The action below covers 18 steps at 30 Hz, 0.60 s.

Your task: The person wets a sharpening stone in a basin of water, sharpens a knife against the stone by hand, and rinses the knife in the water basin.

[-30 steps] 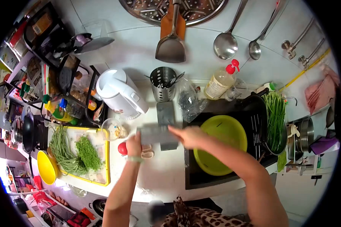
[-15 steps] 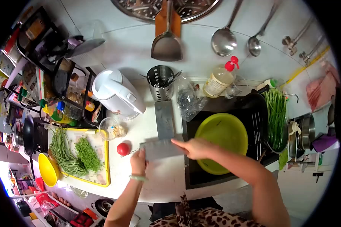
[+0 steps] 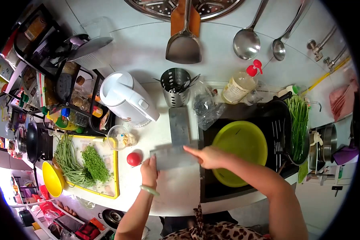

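A grey cleaver blade (image 3: 173,158) lies across the near end of a long dark grey slab like a whetstone (image 3: 179,124). My right hand (image 3: 211,156) closes round the cleaver's handle end, with the index finger stretched toward the blade. The handle itself is hidden in my fist. At the blade's left end, my left hand (image 3: 149,173) pinches its edge, with a pale bangle (image 3: 149,190) on the wrist. A tomato (image 3: 134,159) rests just left of my left hand. How firmly the blade touches the slab cannot be made out.
At left, a yellow-rimmed cutting board (image 3: 117,176) holds long beans and chopped greens. A white kettle (image 3: 128,100) and a steel utensil holder (image 3: 175,86) stand behind. On the right, a green basin (image 3: 241,150) sits in the dark sink (image 3: 207,192).
The whole view has shifted slightly, so most things appear a little farther right. Both hands keep their hold on the cleaver, which stays at nearly the same place on the slab.
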Each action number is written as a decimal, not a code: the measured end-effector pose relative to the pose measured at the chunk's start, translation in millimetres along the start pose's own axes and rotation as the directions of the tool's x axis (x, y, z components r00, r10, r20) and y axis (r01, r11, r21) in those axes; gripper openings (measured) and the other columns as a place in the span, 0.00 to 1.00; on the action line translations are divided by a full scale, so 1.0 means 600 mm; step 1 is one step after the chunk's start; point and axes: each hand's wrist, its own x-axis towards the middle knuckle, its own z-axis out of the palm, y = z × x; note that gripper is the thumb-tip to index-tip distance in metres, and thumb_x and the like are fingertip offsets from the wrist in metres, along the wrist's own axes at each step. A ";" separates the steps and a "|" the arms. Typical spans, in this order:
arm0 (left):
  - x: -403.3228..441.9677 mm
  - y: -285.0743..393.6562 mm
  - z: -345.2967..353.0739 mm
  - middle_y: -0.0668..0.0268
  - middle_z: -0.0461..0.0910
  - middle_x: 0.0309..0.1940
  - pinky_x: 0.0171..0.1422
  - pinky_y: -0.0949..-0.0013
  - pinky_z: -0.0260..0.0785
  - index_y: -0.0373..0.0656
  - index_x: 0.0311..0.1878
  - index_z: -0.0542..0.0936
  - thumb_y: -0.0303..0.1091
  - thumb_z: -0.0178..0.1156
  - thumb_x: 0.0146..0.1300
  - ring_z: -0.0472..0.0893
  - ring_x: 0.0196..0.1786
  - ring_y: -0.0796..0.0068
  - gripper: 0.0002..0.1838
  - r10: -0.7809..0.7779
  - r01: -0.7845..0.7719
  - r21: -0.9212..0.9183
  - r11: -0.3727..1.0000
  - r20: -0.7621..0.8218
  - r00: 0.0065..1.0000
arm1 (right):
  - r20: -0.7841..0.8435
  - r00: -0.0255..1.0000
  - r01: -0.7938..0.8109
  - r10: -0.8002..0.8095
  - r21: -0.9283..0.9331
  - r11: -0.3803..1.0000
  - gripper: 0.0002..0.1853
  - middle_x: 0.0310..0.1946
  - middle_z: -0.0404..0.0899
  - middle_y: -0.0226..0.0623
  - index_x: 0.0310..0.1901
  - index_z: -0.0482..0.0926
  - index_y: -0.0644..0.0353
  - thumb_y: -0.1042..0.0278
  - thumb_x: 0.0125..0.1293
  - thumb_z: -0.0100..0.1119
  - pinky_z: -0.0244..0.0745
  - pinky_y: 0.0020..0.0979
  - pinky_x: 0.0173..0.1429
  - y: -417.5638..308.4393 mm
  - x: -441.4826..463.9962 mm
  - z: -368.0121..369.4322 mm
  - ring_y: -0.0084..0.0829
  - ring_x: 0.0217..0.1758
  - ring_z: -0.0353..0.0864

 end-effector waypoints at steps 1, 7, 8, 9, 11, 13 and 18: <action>0.034 0.000 0.003 0.69 0.66 0.11 0.13 0.73 0.54 0.35 0.27 0.75 0.43 0.51 0.67 0.63 0.10 0.79 0.20 0.075 -0.075 0.005 0.997 -0.006 0.997 | -0.069 0.998 0.000 -0.009 -0.124 0.992 0.40 0.29 0.79 0.42 0.70 0.47 0.35 0.74 0.57 0.48 0.73 0.34 0.36 0.004 0.021 -0.012 0.35 0.30 0.80; 0.097 0.013 0.000 0.71 0.66 0.13 0.12 0.77 0.51 0.39 0.26 0.73 0.41 0.52 0.66 0.63 0.11 0.82 0.17 0.144 -0.143 -0.054 0.988 0.023 0.989 | -0.192 0.980 0.019 -0.057 -0.192 0.981 0.37 0.31 0.79 0.41 0.69 0.51 0.37 0.72 0.58 0.49 0.73 0.38 0.38 -0.005 0.042 -0.047 0.39 0.32 0.80; 0.073 0.003 -0.004 0.71 0.67 0.13 0.12 0.78 0.51 0.39 0.26 0.73 0.42 0.52 0.66 0.63 0.11 0.81 0.17 0.153 -0.151 -0.036 0.988 0.041 0.987 | -0.202 0.975 0.056 -0.092 -0.176 0.983 0.39 0.29 0.79 0.44 0.69 0.50 0.33 0.71 0.56 0.51 0.72 0.40 0.34 -0.002 0.022 -0.018 0.41 0.28 0.79; 0.039 -0.016 -0.008 0.71 0.66 0.13 0.12 0.78 0.51 0.38 0.27 0.74 0.42 0.53 0.66 0.63 0.11 0.81 0.17 0.073 -0.074 0.144 0.987 0.009 0.997 | -0.158 0.986 0.039 -0.061 -0.138 0.990 0.39 0.29 0.79 0.44 0.69 0.49 0.33 0.71 0.57 0.51 0.72 0.39 0.34 0.004 -0.002 0.010 0.40 0.28 0.79; -0.007 -0.001 0.002 0.71 0.66 0.12 0.12 0.77 0.51 0.37 0.29 0.75 0.43 0.51 0.67 0.63 0.10 0.81 0.18 -0.034 0.033 0.068 0.997 0.000 0.999 | -0.090 0.995 0.031 -0.040 -0.094 0.995 0.39 0.29 0.79 0.44 0.69 0.49 0.33 0.71 0.57 0.51 0.73 0.38 0.34 0.003 -0.006 0.017 0.40 0.29 0.79; 0.034 0.001 0.001 0.70 0.66 0.12 0.13 0.76 0.54 0.36 0.28 0.75 0.44 0.51 0.67 0.64 0.11 0.80 0.19 0.094 -0.094 0.069 0.993 0.002 0.996 | -0.108 0.994 0.019 -0.034 -0.134 0.991 0.39 0.31 0.79 0.40 0.70 0.48 0.36 0.73 0.58 0.49 0.74 0.37 0.39 0.008 0.025 -0.012 0.38 0.32 0.80; 0.099 0.052 0.002 0.68 0.68 0.15 0.17 0.73 0.59 0.36 0.29 0.76 0.45 0.50 0.67 0.67 0.15 0.79 0.20 0.175 -0.176 0.012 0.984 0.029 0.984 | -0.211 0.975 0.033 -0.076 -0.204 0.979 0.40 0.33 0.80 0.40 0.70 0.48 0.36 0.74 0.56 0.49 0.74 0.38 0.39 0.002 0.057 -0.051 0.39 0.34 0.80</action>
